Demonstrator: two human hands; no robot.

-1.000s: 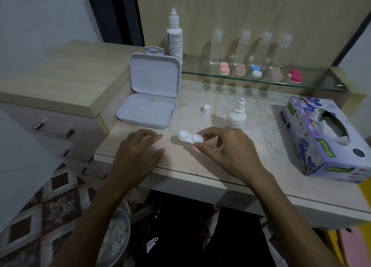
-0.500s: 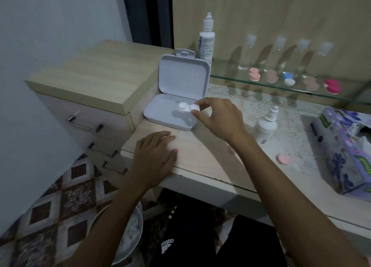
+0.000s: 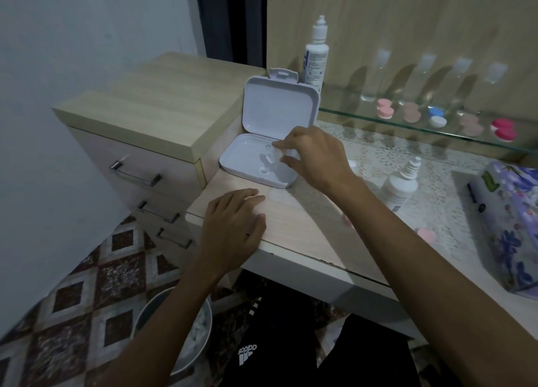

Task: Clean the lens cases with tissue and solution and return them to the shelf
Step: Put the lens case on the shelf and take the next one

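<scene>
I am resting my left hand [image 3: 233,229] flat and empty on the desk edge [image 3: 291,258], fingers spread, steadying myself. Just beyond it, my right hand [image 3: 314,156] is reaching into the open white box [image 3: 247,156], fingertips pinched loosely around the white lens case [image 3: 269,159]; the case is blurred, so I cannot tell whether I am gripping it or letting it go. To do this well, I think I should be seating the case flat on the box floor, clear of the hinge side, before opening my fingers. Further right, the small solution bottle [image 3: 400,187] is standing uncapped, so I should be keeping my forearm off it. The tissue box [image 3: 509,229] is lying at the far right.
</scene>
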